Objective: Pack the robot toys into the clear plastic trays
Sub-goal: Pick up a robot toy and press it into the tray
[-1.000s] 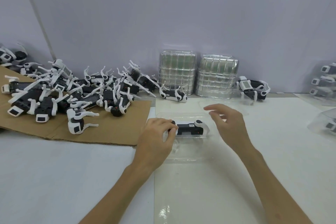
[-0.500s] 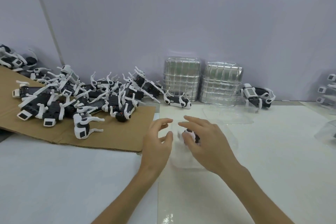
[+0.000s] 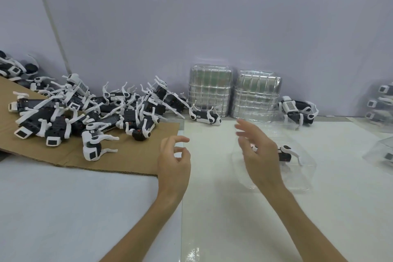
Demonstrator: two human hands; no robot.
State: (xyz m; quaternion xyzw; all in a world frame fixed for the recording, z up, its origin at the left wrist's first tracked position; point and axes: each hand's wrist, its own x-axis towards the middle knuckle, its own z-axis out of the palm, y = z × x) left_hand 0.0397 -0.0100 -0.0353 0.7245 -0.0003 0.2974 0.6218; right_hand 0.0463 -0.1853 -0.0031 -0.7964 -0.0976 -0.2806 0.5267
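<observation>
A clear plastic tray [image 3: 302,178] lies on the white table right of centre, with a black and white robot toy [image 3: 286,154] inside it. My right hand [image 3: 258,155] hovers in front of the tray's left part with fingers spread and holds nothing; it hides part of the toy. My left hand [image 3: 173,160] is raised to the left, near the cardboard's corner, fingers loosely curled and empty. A heap of robot toys [image 3: 85,110] lies on the brown cardboard [image 3: 131,155] at the left. One loose toy [image 3: 205,116] rests near the tray stacks.
Two stacks of clear trays [image 3: 234,91] stand against the back wall. Another robot toy [image 3: 298,110] sits right of them. Packed trays [image 3: 380,104] are piled at the far right, with one more at the right edge [image 3: 382,152].
Both hands have let go of the tray and toy. The tray now lies further right, and the hands have drawn apart, the left one moving left.
</observation>
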